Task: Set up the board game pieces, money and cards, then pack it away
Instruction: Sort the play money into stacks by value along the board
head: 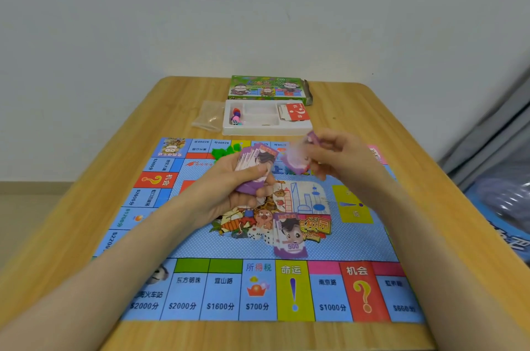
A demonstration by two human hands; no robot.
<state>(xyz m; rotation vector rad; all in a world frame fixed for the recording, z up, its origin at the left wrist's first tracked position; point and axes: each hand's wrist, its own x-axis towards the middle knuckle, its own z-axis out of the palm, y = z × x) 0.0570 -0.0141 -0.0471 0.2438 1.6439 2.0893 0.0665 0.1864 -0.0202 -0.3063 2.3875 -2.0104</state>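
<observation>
A blue paper game board (200,244) lies flat on the wooden table (66,224). Above its middle, my left hand (232,190) grips a stack of purple play-money notes (256,158). My right hand (335,155) pinches a single purple note (296,158), blurred by motion, just right of the stack. A small pile of purple 500 notes (289,236) rests on the board's centre picture. Green pieces (225,151) lie on the board behind my left hand, partly hidden.
A white plastic tray (266,128) stands behind the board with coloured pawns and a die (236,116) at its left and red question-mark cards (295,112) at its right. The green game box (268,88) lies behind it. An empty clear bag (208,115) lies to the tray's left.
</observation>
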